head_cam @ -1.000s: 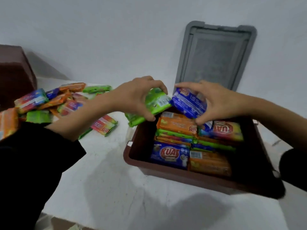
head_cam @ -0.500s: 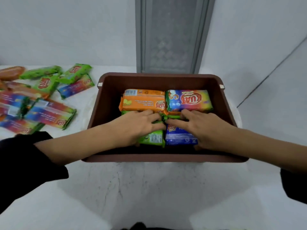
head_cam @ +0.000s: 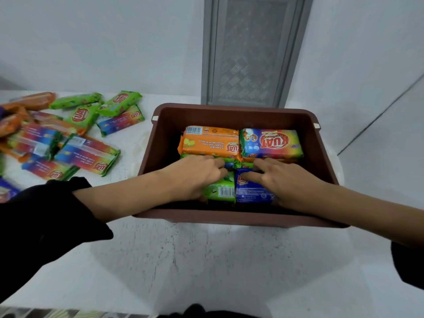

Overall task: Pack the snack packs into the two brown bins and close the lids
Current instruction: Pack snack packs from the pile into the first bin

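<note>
Pressing flat-fingered, our left hand (head_cam: 195, 176) and right hand (head_cam: 285, 181) seat the green pack (head_cam: 221, 191) and blue pack (head_cam: 252, 195) level for stacking.

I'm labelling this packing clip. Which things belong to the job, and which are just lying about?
Job: brown bin, grey lid standing behind it, green pack under left hand, blue pack under right hand, loose snack packs left of bin.
Not job: white table, wall.

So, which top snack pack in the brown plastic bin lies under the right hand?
The dark blue rectangular pack in the near row; the right hand rests on it, while the left hand rests on the green pack beside it.
</note>
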`<state>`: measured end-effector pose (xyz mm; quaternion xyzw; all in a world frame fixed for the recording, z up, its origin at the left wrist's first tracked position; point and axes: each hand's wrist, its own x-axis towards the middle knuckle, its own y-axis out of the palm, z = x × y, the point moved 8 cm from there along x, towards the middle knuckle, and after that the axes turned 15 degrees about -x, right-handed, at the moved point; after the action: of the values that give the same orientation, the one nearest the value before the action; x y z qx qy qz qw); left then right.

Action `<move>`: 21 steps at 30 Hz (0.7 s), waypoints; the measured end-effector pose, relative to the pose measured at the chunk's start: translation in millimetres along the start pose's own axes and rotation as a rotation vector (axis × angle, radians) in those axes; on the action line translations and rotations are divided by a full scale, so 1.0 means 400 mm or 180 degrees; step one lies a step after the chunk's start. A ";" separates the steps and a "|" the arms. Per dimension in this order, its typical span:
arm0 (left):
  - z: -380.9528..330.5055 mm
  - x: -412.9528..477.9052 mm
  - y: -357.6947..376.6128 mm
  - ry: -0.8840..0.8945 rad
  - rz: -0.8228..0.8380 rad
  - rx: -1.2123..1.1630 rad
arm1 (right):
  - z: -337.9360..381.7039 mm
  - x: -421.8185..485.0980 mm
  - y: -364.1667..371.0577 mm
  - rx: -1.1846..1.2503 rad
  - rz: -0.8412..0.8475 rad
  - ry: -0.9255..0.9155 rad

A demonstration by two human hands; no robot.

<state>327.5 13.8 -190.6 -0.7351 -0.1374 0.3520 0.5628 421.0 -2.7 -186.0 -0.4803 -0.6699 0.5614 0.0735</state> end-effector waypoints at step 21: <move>0.541 -0.679 -0.090 -0.2591 -0.2578 -0.1821 | 0.151 0.324 -0.586 0.0513 -0.1853 -0.0442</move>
<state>-5.0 21.5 -84.3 -0.5537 -0.6954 0.3118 0.3356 182.4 71.8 -72.1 -0.2213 -0.7361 0.5995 0.2231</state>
